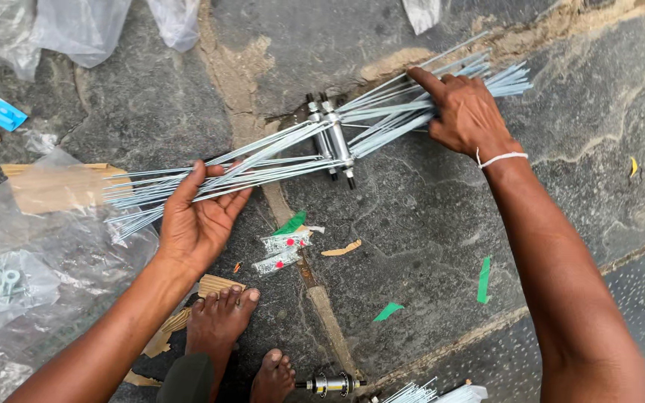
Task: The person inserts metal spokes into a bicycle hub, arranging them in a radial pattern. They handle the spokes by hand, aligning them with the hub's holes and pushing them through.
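Down on the stone floor (427, 216), the left hand (199, 216) lies palm-up with fingers spread under one fan of thin silver spokes (188, 179), thumb curled over the top of them, cradling rather than pinching. The right hand (464, 112) presses palm-down on the opposite fan (419, 97), fingers splayed, forefinger stretched along the outermost rods. Between the two hands sits the wheel hub (335, 138), a short metal cylinder with two flanges, resting on the stone with spokes threaded through both. Judging from this, the loose far ends could cross and tangle, or a spoke could slip out of its flange hole, because neither hand grips the bundle firmly. Counted: one hub in hand, two fans of spokes too many and too overlapped to number. Just below the hub lie two small clear packets (281, 250) with red dots, and further below, three green scraps (484, 280). Well below the hub a second hub (328, 384) lies beside another spoke bundle (427, 392), near two bare feet (222, 317). Left of the hub, clear plastic bags (31, 246) hold small nuts.
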